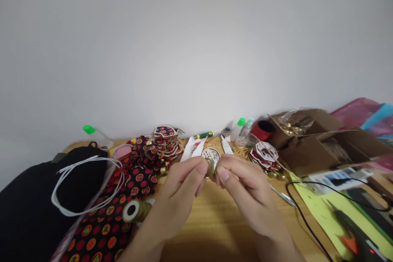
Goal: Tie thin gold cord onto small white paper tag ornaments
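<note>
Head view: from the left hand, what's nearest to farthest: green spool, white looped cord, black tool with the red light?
From the left hand:
1. Green spool, just to its left
2. White looped cord, farther left
3. Black tool, far right

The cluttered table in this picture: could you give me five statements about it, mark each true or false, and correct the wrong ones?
1. The left hand and right hand are far apart. False: they are close together, with a small olive-green piece at the left fingertips.
2. The spool of olive thread is left of both hands. True.
3. The white cord is stretched out straight. False: the white cord is looped, over black fabric.
4. The tool with the orange trigger shows a small red light. True.
5. The leftmost bottle has a blue cap. False: its cap is green.
</note>
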Demonstrator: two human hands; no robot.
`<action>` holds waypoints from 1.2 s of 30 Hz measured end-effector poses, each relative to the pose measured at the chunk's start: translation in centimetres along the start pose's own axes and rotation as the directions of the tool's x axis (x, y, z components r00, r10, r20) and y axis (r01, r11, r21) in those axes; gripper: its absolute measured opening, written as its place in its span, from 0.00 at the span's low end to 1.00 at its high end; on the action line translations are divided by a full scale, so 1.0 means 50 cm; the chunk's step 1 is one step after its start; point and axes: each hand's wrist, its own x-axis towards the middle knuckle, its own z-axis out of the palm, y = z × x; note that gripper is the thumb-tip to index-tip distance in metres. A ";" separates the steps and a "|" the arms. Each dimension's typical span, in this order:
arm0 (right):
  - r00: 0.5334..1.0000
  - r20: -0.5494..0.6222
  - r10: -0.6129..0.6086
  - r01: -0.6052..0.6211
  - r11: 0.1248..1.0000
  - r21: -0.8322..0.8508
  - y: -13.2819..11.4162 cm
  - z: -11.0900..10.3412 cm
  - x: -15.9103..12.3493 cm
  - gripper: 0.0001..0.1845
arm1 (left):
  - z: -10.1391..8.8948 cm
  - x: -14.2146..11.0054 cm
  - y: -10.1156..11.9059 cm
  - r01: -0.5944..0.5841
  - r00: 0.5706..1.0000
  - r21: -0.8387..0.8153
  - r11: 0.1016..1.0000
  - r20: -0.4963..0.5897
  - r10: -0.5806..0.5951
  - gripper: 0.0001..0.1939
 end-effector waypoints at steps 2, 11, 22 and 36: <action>1.000 0.000 -0.005 0.005 0.999 -0.049 -0.002 -0.004 0.001 0.15 | 0.000 -0.004 0.004 0.006 1.000 0.069 0.998 -0.007 -0.005 0.20; 0.997 0.037 -0.068 0.076 0.953 -0.294 -0.005 -0.011 0.007 0.14 | 0.004 -0.010 0.011 0.078 0.996 0.259 0.963 0.026 -0.088 0.14; 0.996 0.085 -0.041 0.066 0.946 -0.317 0.000 -0.016 0.002 0.12 | 0.005 -0.003 0.012 0.127 0.988 0.233 0.964 0.054 -0.143 0.18; 0.984 0.143 -0.111 0.157 0.914 -0.373 0.008 -0.035 0.009 0.13 | 0.008 -0.002 0.006 0.248 0.963 -0.035 0.968 0.116 -0.242 0.23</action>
